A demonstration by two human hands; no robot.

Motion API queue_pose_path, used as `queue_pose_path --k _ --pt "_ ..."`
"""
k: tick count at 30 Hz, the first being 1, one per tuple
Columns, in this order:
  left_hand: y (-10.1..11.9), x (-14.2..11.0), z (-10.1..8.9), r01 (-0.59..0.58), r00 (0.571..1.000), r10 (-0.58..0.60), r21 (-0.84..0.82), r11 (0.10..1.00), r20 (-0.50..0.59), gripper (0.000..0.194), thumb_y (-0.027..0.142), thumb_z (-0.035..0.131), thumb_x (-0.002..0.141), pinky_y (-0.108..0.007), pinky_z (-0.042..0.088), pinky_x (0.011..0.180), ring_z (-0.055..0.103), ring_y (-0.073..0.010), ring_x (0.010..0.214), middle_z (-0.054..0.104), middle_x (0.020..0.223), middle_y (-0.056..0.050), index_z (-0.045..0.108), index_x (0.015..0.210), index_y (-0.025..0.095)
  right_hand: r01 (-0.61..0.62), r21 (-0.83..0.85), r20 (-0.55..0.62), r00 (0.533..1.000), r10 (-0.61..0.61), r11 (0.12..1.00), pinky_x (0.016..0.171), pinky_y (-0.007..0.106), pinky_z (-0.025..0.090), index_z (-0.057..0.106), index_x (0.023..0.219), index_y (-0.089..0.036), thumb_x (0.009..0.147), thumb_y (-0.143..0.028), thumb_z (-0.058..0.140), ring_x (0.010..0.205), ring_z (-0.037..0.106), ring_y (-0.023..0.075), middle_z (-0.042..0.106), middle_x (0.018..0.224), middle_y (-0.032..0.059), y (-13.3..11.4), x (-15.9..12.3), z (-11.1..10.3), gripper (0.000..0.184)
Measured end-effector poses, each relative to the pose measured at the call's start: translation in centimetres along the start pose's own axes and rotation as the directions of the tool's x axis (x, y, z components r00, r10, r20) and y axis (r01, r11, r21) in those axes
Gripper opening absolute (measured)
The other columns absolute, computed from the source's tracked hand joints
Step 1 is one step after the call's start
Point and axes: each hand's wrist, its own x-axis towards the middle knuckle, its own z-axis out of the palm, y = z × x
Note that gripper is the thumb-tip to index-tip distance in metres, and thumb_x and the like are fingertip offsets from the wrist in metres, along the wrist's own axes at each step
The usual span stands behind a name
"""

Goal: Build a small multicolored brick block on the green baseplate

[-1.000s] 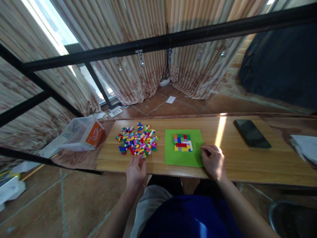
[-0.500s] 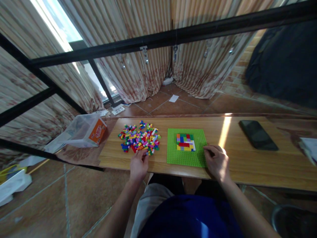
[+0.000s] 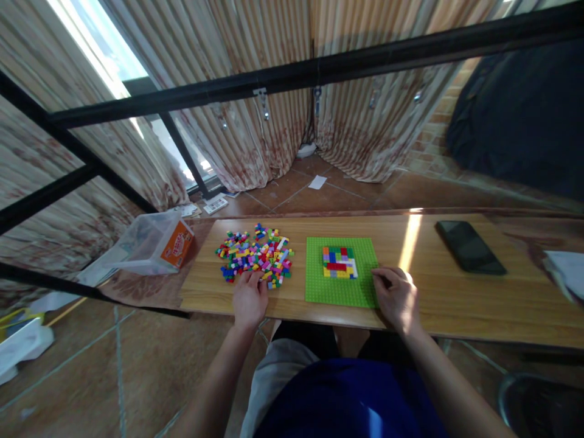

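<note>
A loose heap of small coloured toy bricks (image 3: 255, 255) lies on the left part of the wooden table. My left hand (image 3: 250, 299) reaches in at the heap's near edge, fingers and thumb apart, fingertips touching bricks. To the right lies a green baseplate (image 3: 314, 289). On it, several bricks form a rough square layer (image 3: 336, 266) in red, blue, yellow, white, green and orange. My right hand (image 3: 398, 298) rests at the plate's right edge, thumb and fingers curled together; whatever may be between them is hidden.
A black phone (image 3: 469, 246) lies on the table (image 3: 429, 304) at the right, with white paper (image 3: 566, 274) beyond it. An open clear plastic bin (image 3: 150, 243) with an orange label stands left of the table. A black metal bar (image 3: 292, 78) crosses above the far side.
My left hand has shifted slightly left along the near edge of the heap, its fingers now over the bricks. My right hand keeps its place beside the baseplate. The view has shifted slightly.
</note>
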Motion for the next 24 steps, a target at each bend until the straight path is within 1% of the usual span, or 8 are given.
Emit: queue_pose_path --k 3,6,10,12,14,18,20,24 --pt "0.2 -0.3 0.2 0.015 1.0 -0.015 -0.057 0.998 0.005 0.019 0.022 0.051 0.087 -0.036 0.05 0.087 0.061 -0.0238 0.096 0.063 0.098 -0.009 0.067 0.097 0.021 0.012 -0.005 -0.003 1.0 -0.012 1.0 0.078 0.038 0.051 0.072 0.078 -0.019 0.082 -0.03 0.054 0.083 0.062 0.0234 0.069 0.086 0.0087 0.3 0.0 0.1 0.022" --pt "0.3 -0.6 0.4 0.006 1.0 -0.005 -0.183 0.983 0.006 0.018 0.019 0.05 0.087 -0.034 0.051 0.088 0.062 -0.0205 0.096 0.063 0.1 -0.007 0.067 0.094 0.02 0.018 -0.008 -0.004 1.0 -0.018 1.0 0.075 0.037 0.051 0.073 0.079 -0.018 0.081 -0.031 0.054 0.083 0.062 0.0236 0.07 0.086 0.0085 0.7 -0.1 0.2 0.022" --pt "0.0 -0.9 0.5 -0.034 0.998 0.016 -0.312 0.949 -0.06 0.019 0.019 0.05 0.087 -0.032 0.051 0.09 0.062 -0.0181 0.098 0.064 0.103 -0.007 0.066 0.096 0.02 0.016 -0.013 -0.004 1.0 -0.016 1.0 0.074 0.036 0.051 0.073 0.079 -0.019 0.081 -0.031 0.055 0.084 0.062 0.0239 0.07 0.086 0.0083 1.0 -0.2 0.3 0.022" --pt "-0.6 -0.8 0.3 -0.024 0.995 -0.011 -0.336 0.942 -0.102 0.019 0.021 0.049 0.088 -0.032 0.051 0.089 0.062 -0.0182 0.099 0.064 0.104 -0.008 0.066 0.097 0.02 0.019 -0.02 -0.005 1.0 -0.019 1.0 0.075 0.037 0.051 0.073 0.079 -0.019 0.081 -0.031 0.054 0.083 0.062 0.024 0.07 0.086 0.0082 1.0 -0.2 0.3 0.022" --pt "-1.6 -0.3 -0.3 0.045 0.985 -0.093 -0.306 0.951 -0.144 0.02 0.022 0.048 0.088 -0.033 0.051 0.089 0.062 -0.0193 0.098 0.064 0.104 -0.008 0.066 0.099 0.02 0.022 -0.021 -0.007 1.0 -0.023 1.0 0.075 0.036 0.051 0.073 0.078 -0.02 0.081 -0.031 0.054 0.083 0.062 0.0239 0.07 0.086 0.008 1.0 -0.2 0.3 0.022" --pt "-4.1 1.2 -1.8 0.274 0.938 -0.295 -0.132 0.953 -0.184 0.026 0.026 0.05 0.085 -0.038 0.05 0.091 0.062 -0.0237 0.1 0.064 0.106 -0.01 0.065 0.105 0.018 0.021 -0.025 -0.005 1.0 -0.021 0.999 0.077 0.037 0.051 0.073 0.079 -0.02 0.081 -0.031 0.054 0.083 0.062 0.0239 0.07 0.086 0.0076 0.9 -0.2 0.2 0.022" --pt "-5.1 1.8 -2.3 0.321 0.935 -0.325 -0.05 0.946 -0.145 0.031 0.031 0.052 0.084 -0.04 0.049 0.091 0.061 -0.0261 0.1 0.065 0.104 -0.012 0.065 0.108 0.017 0.022 -0.022 -0.007 1.0 -0.022 1.0 0.078 0.038 0.051 0.073 0.078 -0.02 0.081 -0.031 0.054 0.082 0.062 0.0236 0.07 0.085 0.0076 0.9 -0.1 0.2 0.022" --pt "-5.8 2.4 -2.3 0.335 0.942 -0.328 0.112 0.935 -0.075 0.041 0.041 0.054 0.083 -0.042 0.048 0.089 0.061 -0.0295 0.098 0.067 0.101 -0.014 0.065 0.111 0.014 0.014 -0.019 -0.006 1.0 -0.014 1.0 0.079 0.039 0.05 0.073 0.078 -0.02 0.081 -0.03 0.053 0.083 0.062 0.0239 0.07 0.085 0.0081 0.5 -0.1 0.2 0.022"
